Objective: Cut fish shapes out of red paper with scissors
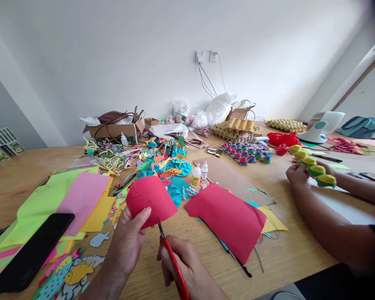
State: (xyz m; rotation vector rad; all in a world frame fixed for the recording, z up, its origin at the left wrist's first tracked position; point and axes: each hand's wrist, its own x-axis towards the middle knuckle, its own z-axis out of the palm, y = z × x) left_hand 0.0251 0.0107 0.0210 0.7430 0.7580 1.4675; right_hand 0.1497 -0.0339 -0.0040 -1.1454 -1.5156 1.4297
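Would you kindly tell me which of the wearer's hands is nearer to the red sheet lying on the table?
Right. The right hand, holding the scissors, is just left of the red sheet; the left hand, holding the curved red paper, is farther left.

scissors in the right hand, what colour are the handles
The scissors handles are red, seen best in the head view.

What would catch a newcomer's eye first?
The red paper in the left grip, left of centre, with red-handled scissors in the right grip at its lower edge. Behind it lie paper fish; at far right, another person holds a yellow-and-green egg-tray strip.
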